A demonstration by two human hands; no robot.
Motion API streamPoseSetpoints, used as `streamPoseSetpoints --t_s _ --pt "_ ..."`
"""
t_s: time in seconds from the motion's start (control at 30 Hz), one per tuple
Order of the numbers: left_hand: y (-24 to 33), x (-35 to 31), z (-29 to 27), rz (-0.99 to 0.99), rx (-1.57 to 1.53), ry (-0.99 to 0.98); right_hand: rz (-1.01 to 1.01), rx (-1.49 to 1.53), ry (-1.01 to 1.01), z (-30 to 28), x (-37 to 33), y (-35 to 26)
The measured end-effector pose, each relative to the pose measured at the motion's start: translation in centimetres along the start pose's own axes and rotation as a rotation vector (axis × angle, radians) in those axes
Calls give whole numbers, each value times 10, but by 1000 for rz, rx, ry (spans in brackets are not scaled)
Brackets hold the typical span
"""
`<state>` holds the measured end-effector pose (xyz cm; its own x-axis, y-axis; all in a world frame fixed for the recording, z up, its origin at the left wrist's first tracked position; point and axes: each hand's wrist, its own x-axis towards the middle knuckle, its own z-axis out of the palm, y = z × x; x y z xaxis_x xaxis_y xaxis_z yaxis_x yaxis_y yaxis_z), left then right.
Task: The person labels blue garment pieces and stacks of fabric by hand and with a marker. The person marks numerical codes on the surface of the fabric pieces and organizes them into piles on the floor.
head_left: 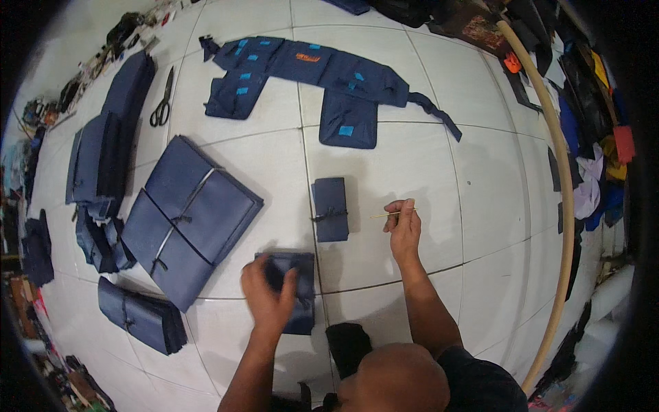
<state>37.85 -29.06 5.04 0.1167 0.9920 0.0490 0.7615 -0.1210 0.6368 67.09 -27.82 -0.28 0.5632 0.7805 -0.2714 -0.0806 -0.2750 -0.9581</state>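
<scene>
My right hand pinches a thin yellowish stick between thumb and fingers, held to the right of a small tied bundle. That bundle is a narrow stack of navy fabric pieces bound across by a dark tie. My left hand is over the left side of another small navy fabric stack, thumb and fingers apart; whether it touches the cloth is hard to tell. A large square navy stack, bound with crossing ties, lies to the left.
Spread on the tiled floor is a navy pocketed fabric piece with light-blue patches. Black scissors lie near long navy stacks. Another tied bundle sits at lower left. A curved wooden pole crosses the right side.
</scene>
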Motion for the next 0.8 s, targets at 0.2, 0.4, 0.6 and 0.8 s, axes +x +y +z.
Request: streamPoseSetpoints --t_s 0.2,0.4,0.6,0.8 --pt "59 41 64 15 50 -61 -165 42 -215 28 -8 -7" --pt "58 58 96 -76 -52 -178 -532 -338 -297 51 15 -15" --pt "55 57 97 -43 -27 -279 -527 -335 -299 67 21 -23" --pt "50 57 96 7 -108 -228 -624 -453 -318 66 23 -22"
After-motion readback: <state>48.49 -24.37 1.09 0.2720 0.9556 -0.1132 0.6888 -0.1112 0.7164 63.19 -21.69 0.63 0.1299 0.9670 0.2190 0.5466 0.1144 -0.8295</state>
